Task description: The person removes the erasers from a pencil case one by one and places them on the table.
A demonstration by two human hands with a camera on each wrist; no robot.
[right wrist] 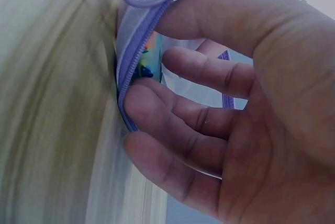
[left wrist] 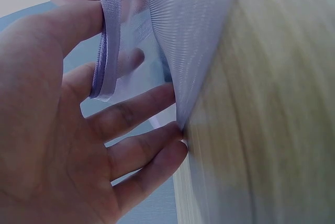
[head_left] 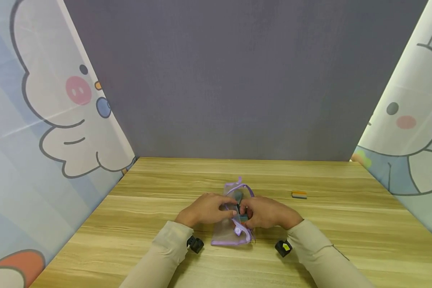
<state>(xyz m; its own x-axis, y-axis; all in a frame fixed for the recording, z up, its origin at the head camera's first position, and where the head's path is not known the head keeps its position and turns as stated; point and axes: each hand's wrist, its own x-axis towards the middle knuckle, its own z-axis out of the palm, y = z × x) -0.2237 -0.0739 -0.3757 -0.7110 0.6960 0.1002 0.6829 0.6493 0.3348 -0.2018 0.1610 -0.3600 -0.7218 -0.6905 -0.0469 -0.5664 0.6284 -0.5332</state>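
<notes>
A see-through mesh zip pouch (head_left: 223,236) with lilac edging lies on the table, its zip undone. My left hand (head_left: 210,208) holds one side of the opening, the thumb at the lilac zip edge (left wrist: 108,35) and a fingertip showing through the mesh. From the other side my right hand (head_left: 268,212) grips the opposite zip edge (right wrist: 137,51), thumb over it and fingers curled in at the mouth. Inside the pouch are a dark grey item (head_left: 239,195) and a colourful, partly hidden item (right wrist: 149,62). A lilac ring (right wrist: 152,4) hangs by the right thumb.
A small orange and grey block (head_left: 299,195) lies on the wooden table (head_left: 158,176), right of the pouch and farther back. A dark grey panel (head_left: 216,80) stands behind the table, with cartoon-printed cloths (head_left: 7,96) at both sides.
</notes>
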